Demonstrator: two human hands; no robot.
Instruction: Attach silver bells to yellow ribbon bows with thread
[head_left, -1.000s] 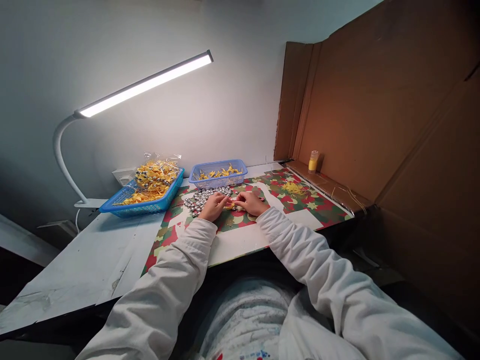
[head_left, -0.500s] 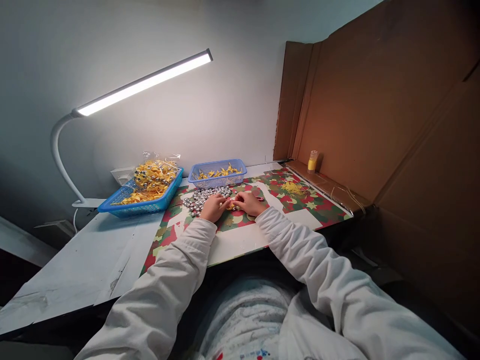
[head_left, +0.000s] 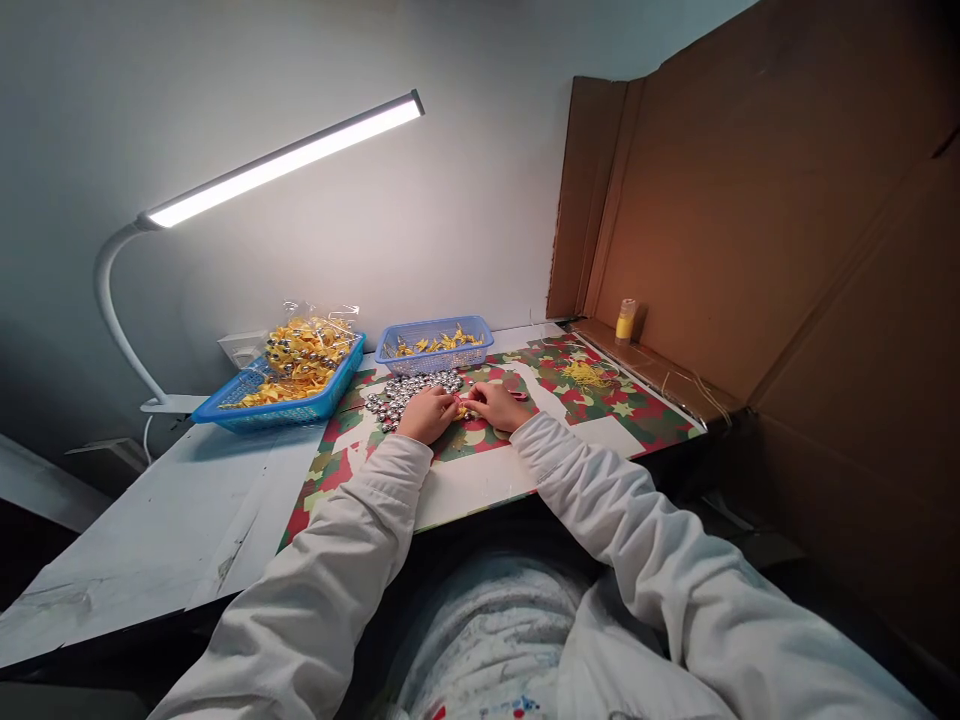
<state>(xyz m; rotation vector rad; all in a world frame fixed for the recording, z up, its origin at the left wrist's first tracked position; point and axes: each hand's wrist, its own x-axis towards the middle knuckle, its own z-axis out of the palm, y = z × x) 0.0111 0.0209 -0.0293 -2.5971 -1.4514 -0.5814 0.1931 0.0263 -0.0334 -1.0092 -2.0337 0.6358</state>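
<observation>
My left hand [head_left: 429,413] and my right hand [head_left: 496,406] meet over the patterned sheet, fingertips pinched almost together. Between and just below the fingers shows a small yellow piece [head_left: 465,413], with what looks like a silvery spot; most of it is hidden. Beside and behind my left hand lies a pile of small, shiny round silver bells or beads [head_left: 390,405]. Something pink-red with a loop, perhaps a tool handle [head_left: 519,396], lies partly behind my right hand.
A blue basket [head_left: 225,412] at left holds yellow ribbon-like pieces and a clear bag. Behind the pile, another basket [head_left: 390,357] holds yellow pieces. Yellow strings [head_left: 587,374] lie at right, near a small yellow-filled bottle [head_left: 625,322]. A lamp [head_left: 285,160] and cardboard wall [head_left: 735,220] flank the table.
The fingers have shifted slightly around the small yellow piece, the left hand turning a little. The view has tilted very slightly; everything else stays in place.
</observation>
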